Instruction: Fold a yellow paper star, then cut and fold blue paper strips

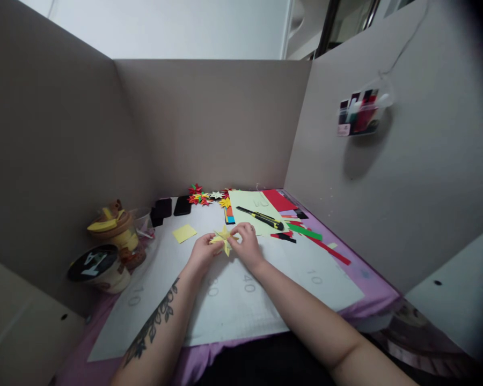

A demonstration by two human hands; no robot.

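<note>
We pinch yellow star (226, 248) between left hand (204, 248) and right hand (247, 244), fingertips closed on opposite sides, probably steadying folds; star sits over white sheet (290, 281). Yellow square (184, 233) left, likely for easy reach. Cutter (276, 224) lies on pale green sheet (243, 199), perhaps parked clear of fingers. Paper stars (199, 198) cluster near back wall (217, 123), seemingly out of way.

Purple-clothed tabletop (366, 273), white numbered sheet (334, 289) over it, with yellow square (184, 233) and pale green paper (245, 200) on top.
</note>
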